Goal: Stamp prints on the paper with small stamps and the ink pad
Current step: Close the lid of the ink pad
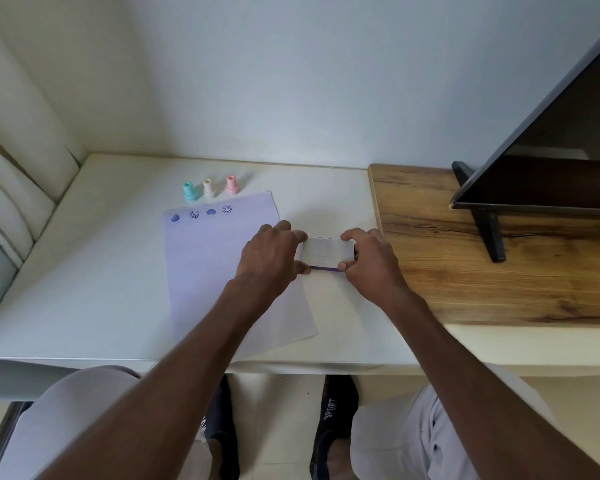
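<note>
A lined sheet of paper (219, 271) lies on the white table (84, 289), with a row of several blue prints, hearts and smiley faces, along its far edge. Three small stamps stand upright just beyond it: a teal stamp (190, 191), a cream stamp (209, 187) and a pink stamp (232, 185). The ink pad (326, 252), a small white box with a dark blue strip along its near edge, sits right of the paper. My left hand (271, 258) grips its left end and my right hand (371, 261) its right end. Whether its lid is open is unclear.
A wooden board (482, 258) lies raised on the right of the table, carrying a dark screen (551, 161) on a black stand. A cushioned white chair back (11, 188) is at the left. The wall runs along the table's far edge. My knees and feet show below the near edge.
</note>
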{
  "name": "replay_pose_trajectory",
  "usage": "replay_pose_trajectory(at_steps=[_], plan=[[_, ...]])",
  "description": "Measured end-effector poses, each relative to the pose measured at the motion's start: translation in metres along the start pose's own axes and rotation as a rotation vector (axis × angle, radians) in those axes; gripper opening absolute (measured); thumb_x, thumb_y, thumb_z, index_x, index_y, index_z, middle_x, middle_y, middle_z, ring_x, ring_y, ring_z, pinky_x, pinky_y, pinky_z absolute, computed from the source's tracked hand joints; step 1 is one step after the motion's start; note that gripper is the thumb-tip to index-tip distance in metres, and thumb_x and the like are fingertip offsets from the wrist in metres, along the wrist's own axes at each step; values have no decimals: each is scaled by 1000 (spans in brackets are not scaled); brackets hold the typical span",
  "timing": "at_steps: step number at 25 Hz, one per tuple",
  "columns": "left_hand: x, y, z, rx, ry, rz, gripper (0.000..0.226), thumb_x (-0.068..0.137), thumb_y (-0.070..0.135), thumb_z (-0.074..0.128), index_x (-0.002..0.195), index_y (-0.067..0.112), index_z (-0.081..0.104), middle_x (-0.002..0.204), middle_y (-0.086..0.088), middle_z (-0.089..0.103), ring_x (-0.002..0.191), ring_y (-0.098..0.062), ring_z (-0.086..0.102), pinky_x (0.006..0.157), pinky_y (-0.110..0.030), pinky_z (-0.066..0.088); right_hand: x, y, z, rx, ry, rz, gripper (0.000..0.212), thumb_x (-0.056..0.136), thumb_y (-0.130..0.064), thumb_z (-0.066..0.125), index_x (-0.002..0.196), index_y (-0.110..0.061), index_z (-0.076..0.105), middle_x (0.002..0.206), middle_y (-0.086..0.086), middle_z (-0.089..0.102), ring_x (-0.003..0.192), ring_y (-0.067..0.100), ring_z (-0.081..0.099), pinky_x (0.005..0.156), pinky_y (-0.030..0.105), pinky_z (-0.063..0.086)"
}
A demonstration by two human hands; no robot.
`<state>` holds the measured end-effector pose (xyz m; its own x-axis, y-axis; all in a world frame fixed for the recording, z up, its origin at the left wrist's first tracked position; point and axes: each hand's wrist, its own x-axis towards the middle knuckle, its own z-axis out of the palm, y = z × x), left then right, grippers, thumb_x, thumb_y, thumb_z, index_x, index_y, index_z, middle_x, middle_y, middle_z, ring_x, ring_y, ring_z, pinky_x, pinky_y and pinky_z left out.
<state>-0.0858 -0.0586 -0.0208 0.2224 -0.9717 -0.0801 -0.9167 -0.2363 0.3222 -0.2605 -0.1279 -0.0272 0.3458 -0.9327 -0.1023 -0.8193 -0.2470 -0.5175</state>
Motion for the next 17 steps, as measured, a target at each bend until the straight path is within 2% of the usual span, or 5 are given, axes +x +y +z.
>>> replay_pose_trajectory(at_steps=[7,9,13,15,17], plan=[[0,0,8,24,77,-24,53,84,24,80,133,29,60,117,-1,61,105,-30,56,78,-43,54,-10,-10,2,-118,7,-59,55,88,-6,75,137,-20,54,127,9,51,111,27,58,85,33,57],[1,0,9,35,76,-22,56,83,24,82,133,29,58,119,-1,61,105,-30,56,78,-43,55,-19,-9,5,-98,53,-102,45,86,-6,76,126,-20,61,129,6,51,107,26,61,84,35,60],[3,-3,11,14,73,-29,67,79,29,84,139,30,53,125,1,61,111,-28,55,83,-44,55,-35,-14,18,-30,131,-113,20,86,-28,78,100,-19,66,125,1,56,98,26,64,83,36,59],[3,-6,11,-23,45,-18,75,79,31,85,145,32,49,126,2,59,114,-28,54,88,-45,54,-37,-17,20,-66,136,-106,27,87,-23,79,110,-20,67,128,3,57,101,28,65,84,35,59],[4,-11,8,-52,-2,23,74,80,35,84,146,36,50,123,3,58,112,-26,53,89,-45,53,-36,-18,18,-114,102,-114,49,88,-17,78,133,-25,62,139,5,54,112,31,63,90,37,57]])
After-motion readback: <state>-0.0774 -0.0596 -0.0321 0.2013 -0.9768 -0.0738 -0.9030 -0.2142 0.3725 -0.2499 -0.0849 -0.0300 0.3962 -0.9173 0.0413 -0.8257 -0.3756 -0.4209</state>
